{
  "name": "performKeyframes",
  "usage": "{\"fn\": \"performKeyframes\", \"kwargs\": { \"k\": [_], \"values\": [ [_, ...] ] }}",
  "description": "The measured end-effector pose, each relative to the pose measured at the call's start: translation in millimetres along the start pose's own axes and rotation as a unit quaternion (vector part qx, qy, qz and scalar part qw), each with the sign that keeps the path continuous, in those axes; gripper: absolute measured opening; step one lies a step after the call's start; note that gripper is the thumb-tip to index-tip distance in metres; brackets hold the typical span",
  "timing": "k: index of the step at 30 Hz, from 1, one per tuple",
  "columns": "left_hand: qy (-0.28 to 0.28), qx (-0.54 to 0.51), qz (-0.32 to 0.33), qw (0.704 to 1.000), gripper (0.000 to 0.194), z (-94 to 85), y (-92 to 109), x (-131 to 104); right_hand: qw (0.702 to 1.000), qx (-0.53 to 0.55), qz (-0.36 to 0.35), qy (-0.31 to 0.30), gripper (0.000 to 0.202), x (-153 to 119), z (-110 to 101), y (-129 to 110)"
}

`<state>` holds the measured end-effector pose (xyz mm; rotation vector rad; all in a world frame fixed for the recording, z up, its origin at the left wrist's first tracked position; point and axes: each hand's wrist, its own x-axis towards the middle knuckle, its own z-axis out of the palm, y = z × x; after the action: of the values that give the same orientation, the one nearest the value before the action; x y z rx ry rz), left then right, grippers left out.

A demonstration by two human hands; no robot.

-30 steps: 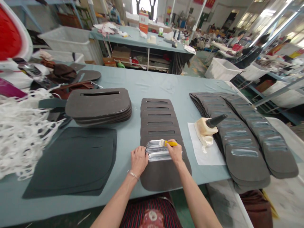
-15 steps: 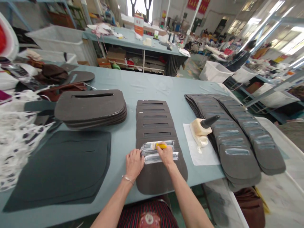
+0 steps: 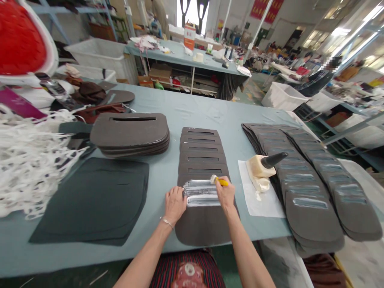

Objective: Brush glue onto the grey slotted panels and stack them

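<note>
A row of overlapping dark grey slotted panels (image 3: 204,228) lies in front of me, wet white glue (image 3: 199,188) smeared around the slots of the nearest ones. My right hand (image 3: 225,195) is closed around a small brush (image 3: 221,181) with a yellow handle. Its white bristles touch the right end of the upper glue band. My left hand (image 3: 175,205) rests with fingers stretched along the panels' left edge. To the right, a cream-coloured container with a black, cone-shaped end (image 3: 260,166) lies on a white sheet (image 3: 247,196), glue pooled beside it.
Two more rows of slotted panels (image 3: 312,212) overlap at the right. On the left are a stack of slotted pieces (image 3: 130,134), dark flat sheets (image 3: 93,204) and white netting-like scraps (image 3: 36,156). Another table (image 3: 168,56) stands behind, and a person sits at the far right.
The brush in my right hand has moved right across the upper glue band to its right end. The camera has turned, shifting the scene rightward. My left hand stays at the panels' edge.
</note>
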<state>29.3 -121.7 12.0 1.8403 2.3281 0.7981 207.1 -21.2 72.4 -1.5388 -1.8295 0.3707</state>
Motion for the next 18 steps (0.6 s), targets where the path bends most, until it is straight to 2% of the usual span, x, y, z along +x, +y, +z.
{"fn": "performKeyframes", "kwargs": {
  "k": [3,5,8,11,13,15,18],
  "values": [
    [-0.002,-0.010,-0.008,1.000,0.022,-0.3,1.4,-0.1,0.993,0.073,-0.046,-0.085,0.023,-12.6,34.1,-27.6],
    [-0.006,-0.032,-0.017,0.999,0.022,-0.1,-0.6,1.2,0.990,0.087,-0.027,-0.110,0.022,-15.7,41.8,-31.5],
    [-0.012,-0.066,-0.029,0.997,0.023,-1.5,-8.7,3.0,0.991,0.095,0.008,-0.095,0.022,-11.6,24.5,-20.7],
    [-0.015,-0.080,-0.037,0.996,0.027,-6.4,-17.1,-3.1,0.987,0.122,-0.023,-0.103,0.022,-10.9,-2.6,-13.4],
    [-0.018,-0.088,-0.024,0.996,0.026,-10.0,-18.5,-13.8,0.983,0.140,-0.045,-0.112,0.021,-19.1,-9.5,-17.9],
    [-0.022,-0.088,0.007,0.996,0.026,-11.3,-16.2,-27.1,0.977,0.164,-0.060,-0.123,0.019,-33.1,-3.5,-28.4],
    [-0.022,-0.068,0.043,0.997,0.030,-7.9,-10.7,-43.2,0.967,0.201,-0.066,-0.142,0.017,-54.6,19.0,-45.2]
  ]
}}
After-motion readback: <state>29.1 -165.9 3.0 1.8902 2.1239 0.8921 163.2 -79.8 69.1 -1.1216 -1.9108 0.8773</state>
